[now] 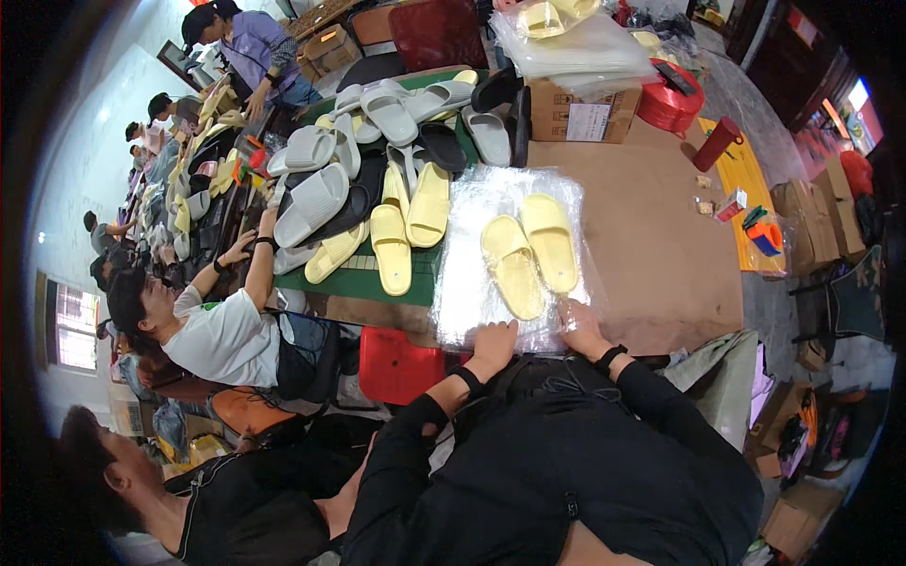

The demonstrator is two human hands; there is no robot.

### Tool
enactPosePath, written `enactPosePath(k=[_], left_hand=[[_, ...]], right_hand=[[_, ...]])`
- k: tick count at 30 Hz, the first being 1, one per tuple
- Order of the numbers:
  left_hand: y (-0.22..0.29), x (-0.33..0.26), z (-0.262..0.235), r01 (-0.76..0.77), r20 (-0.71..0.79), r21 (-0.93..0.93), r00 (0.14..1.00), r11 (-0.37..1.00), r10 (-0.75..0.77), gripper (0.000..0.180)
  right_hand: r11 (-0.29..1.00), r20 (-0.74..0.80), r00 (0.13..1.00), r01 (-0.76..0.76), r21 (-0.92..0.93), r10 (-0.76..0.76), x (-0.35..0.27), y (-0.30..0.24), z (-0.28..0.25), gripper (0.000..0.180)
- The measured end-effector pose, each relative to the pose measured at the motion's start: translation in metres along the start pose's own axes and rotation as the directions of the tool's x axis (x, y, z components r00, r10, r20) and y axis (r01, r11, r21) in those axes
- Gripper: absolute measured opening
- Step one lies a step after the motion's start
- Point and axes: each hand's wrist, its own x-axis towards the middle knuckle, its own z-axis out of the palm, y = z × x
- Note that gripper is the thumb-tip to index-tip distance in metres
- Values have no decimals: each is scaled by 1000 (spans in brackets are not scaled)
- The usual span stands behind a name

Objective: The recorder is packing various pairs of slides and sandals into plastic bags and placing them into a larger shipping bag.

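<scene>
Two yellow slippers, a left-hand slipper (512, 268) and a right-hand slipper (549, 242), lie side by side on a stack of clear plastic bags (464, 250) in front of me. At the near edge of the stack, my left hand (494, 347) is closed, its fingers bent onto the plastic below the left-hand slipper. My right hand (581, 330) pinches the plastic just below the heel of the right-hand slipper. Glare on the film hides how many layers the fingers hold.
A heap of grey, black and yellow slippers (389, 115) covers the green mat left of the bags. Behind stand a cardboard box (578, 111) with bags on top and a red twine roll (671, 102). Co-workers sit at left; a red stool (400, 366) is beside me.
</scene>
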Motion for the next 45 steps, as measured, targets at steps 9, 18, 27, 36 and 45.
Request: enactPosePath(k=[9,18,27,36,45], left_hand=[[9,1,-5,2,7,-44,1000,999,-1,20],[14,8,-9,-15,91,-76,996,997,22,18],[17,22,-16,-91,53,-363,992,927,119,14],[18,17,-15,-148,-57,-548,989,824,140,16],[19,12,-17,-59,-191,-469,981,881,-36,28]], right_hand=[[983,245,964,136,-125,-102,18,-13,6,14],[965,131,957,262,2,-260,16,-15,19,39],[995,425,905,-30,99,-15,18,5,28,67],[365,801,593,-766,529,83,48,-29,-61,52],[339,210,911,-335,879,355,134,-22,-108,26]])
